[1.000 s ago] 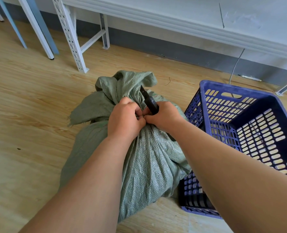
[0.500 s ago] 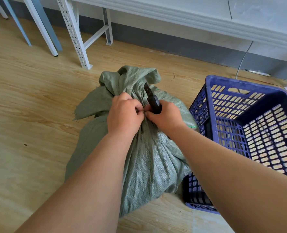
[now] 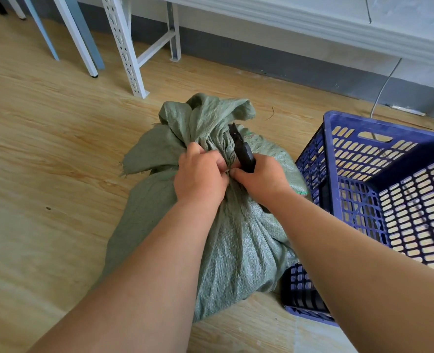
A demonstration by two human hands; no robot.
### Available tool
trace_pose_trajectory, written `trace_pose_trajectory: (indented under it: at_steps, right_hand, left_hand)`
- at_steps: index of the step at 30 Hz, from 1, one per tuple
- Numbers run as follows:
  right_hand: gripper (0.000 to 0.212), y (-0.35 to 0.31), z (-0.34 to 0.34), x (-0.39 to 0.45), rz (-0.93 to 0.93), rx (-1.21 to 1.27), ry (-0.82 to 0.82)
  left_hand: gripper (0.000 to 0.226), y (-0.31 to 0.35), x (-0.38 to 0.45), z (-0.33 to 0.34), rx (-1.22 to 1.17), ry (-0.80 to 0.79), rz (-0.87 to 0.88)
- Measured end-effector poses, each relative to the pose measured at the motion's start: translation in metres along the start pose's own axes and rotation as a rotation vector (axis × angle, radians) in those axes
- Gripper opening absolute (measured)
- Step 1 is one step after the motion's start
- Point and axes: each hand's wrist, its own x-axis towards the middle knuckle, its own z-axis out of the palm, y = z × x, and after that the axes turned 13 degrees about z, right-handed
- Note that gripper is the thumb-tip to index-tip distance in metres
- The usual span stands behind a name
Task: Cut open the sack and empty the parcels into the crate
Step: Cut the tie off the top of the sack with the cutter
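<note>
from the head view we see our left hand [image 3: 201,177] gripping the green sack [image 3: 239,240] at its gathered neck, our right hand [image 3: 261,177] holding a black cutter [image 3: 242,149] against it; blue crate [image 3: 333,159] just right; no legible writing

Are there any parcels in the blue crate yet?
No, the blue crate shows only its bare slotted walls and floor, while the green sack beside it is still bunched at the neck in both hands.
</note>
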Motion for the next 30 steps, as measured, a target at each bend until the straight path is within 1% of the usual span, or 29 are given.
trace_pose_trajectory:
  at_steps: [1,2,3,6,7,9,13,22,26,30]
  right_hand:
    - [0.004,0.000,-0.002,0.000,0.001,0.014,0.001]
    - [0.007,-0.001,-0.004,-0.001,-0.003,0.032,0.003]
    - [0.012,-0.001,-0.006,-0.001,-0.010,0.059,0.010]
    - [0.040,-0.002,-0.011,-0.008,0.012,0.164,0.026]
    - [0.043,-0.002,-0.012,-0.011,0.033,0.208,0.016]
    - [0.039,0.000,-0.013,-0.018,0.072,0.216,-0.021]
    - [0.026,0.004,-0.013,-0.030,0.128,0.093,-0.111]
    - [0.019,0.005,-0.022,-0.033,0.148,0.081,-0.220]
    - [0.019,0.003,-0.027,-0.032,0.141,0.095,-0.273]
    - [0.020,0.002,-0.030,-0.029,0.131,0.049,-0.293]
  left_hand:
    - [0.005,-0.002,-0.001,0.002,-0.035,0.020,0.024]
    - [0.005,-0.004,-0.001,0.003,-0.072,0.038,0.045]
    - [0.005,-0.005,-0.001,0.003,-0.112,0.055,0.062]
    - [0.007,-0.007,0.004,0.005,-0.236,0.122,0.080]
    - [0.007,-0.007,0.005,0.006,-0.265,0.140,0.077]
    - [0.009,-0.009,0.008,0.008,-0.311,0.166,0.077]
    - [0.014,-0.011,0.013,0.010,-0.347,0.205,0.085]
    - [0.015,-0.014,0.015,0.011,-0.375,0.224,0.090]
    - [0.014,-0.015,0.015,0.013,-0.376,0.221,0.118]
    - [0.011,-0.015,0.015,0.012,-0.366,0.214,0.125]
